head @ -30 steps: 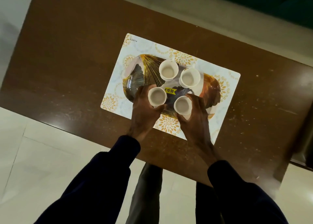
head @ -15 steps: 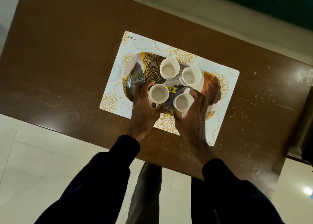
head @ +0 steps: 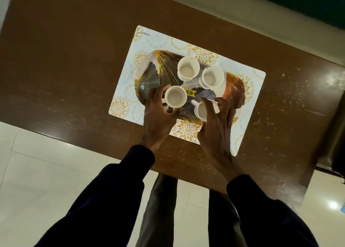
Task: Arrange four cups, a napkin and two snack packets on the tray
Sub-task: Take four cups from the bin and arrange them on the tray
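Note:
Several white cups stand on a dark tray [head: 149,77] with gold leaf patterns. Two cups sit at the far side: one [head: 188,68] on the left, one [head: 213,77] on the right. My left hand [head: 158,114] wraps around the near-left cup [head: 175,96], which stands upright. My right hand [head: 216,123] covers the near-right cup [head: 200,109] with fingers over its rim, hiding most of it. No napkin or snack packets are in view.
The tray rests on a white placemat [head: 252,79] with gold flower prints, lying on a brown wooden table [head: 74,60]. The table's near edge runs under my forearms, with pale floor tiles below. A dark object [head: 337,134] stands at the right edge.
My right hand has moved up over the near-right cup, its fingers now across the rim. My left hand keeps its hold on the near-left cup. The far cups have stayed put.

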